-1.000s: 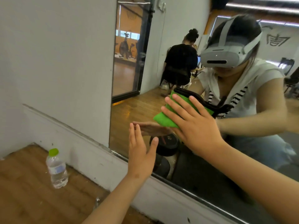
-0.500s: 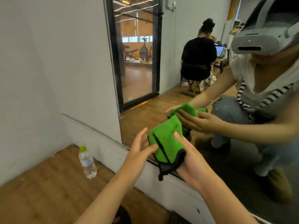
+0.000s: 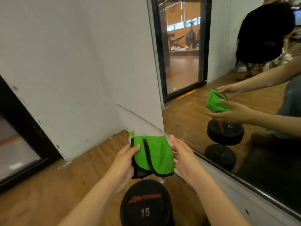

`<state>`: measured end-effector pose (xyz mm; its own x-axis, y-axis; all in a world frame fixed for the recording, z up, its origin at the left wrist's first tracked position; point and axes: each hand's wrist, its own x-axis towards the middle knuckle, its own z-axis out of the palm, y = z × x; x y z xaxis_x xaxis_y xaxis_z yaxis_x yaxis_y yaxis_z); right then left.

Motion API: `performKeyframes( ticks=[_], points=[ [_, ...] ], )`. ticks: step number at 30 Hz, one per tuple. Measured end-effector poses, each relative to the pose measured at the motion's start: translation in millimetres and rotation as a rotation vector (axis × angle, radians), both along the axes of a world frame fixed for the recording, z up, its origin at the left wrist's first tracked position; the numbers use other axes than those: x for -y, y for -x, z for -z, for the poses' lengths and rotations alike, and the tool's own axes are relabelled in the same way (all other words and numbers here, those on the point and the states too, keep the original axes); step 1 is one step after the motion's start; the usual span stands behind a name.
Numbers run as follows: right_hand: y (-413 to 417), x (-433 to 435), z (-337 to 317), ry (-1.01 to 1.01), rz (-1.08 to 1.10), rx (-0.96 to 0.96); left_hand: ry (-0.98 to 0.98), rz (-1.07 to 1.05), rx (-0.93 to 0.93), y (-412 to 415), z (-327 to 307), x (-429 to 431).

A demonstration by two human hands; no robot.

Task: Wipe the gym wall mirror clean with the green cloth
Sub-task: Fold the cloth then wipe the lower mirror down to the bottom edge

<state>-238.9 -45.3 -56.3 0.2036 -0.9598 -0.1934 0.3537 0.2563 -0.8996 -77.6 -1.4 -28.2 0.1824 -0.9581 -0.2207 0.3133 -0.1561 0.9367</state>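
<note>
Green cloth (image 3: 153, 155), black-edged and folded over on itself, held between both hands in front of the person and clear of the mirror (image 3: 187, 115), which lies beyond and to the right of the grip. Left hand (image 3: 125, 162): thumb pressed on the upper face of the cloth near its left border, fingers curled beneath, pinching the fabric. Right hand (image 3: 184, 159): thumb straight along the right border, fingers passing under the fold and hidden there; it appears to grip that edge from below. Directly beneath the grip, nearest the camera, stands a black dumbbell (image 3: 146, 204) marked 15, resting on the wooden floor (image 3: 65, 185). Just behind the cloth's upper left corner shows the green cap of a bottle (image 3: 131, 133), its body mostly covered by the fabric. Left of the grip rises a white wall (image 3: 81, 62). The mirror shows both hands, the cloth and the dumbbell in reflection.
</note>
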Motion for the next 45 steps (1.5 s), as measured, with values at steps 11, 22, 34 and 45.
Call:
performKeyframes(
  ticks=[11,22,34,45],
  points=[
    [-56.8,-39.1,43.7,0.689,-0.145,-1.159,-0.297,-0.149,-0.355,-35.1,53.2,-36.3],
    [-52.9,-33.0,68.8,0.727,0.064,-1.282,-0.445,-0.299,-0.428,-37.8,94.5,-38.3],
    [-96.7,-63.2,71.1,0.951,-0.043,-1.171,-0.344,-0.307,-0.471,-25.9,92.9,-46.1],
    [-62.7,-31.2,81.8,0.451,-0.095,-0.839,-0.391,-0.205,-0.505,-44.7,93.9,-51.3]
  ],
)
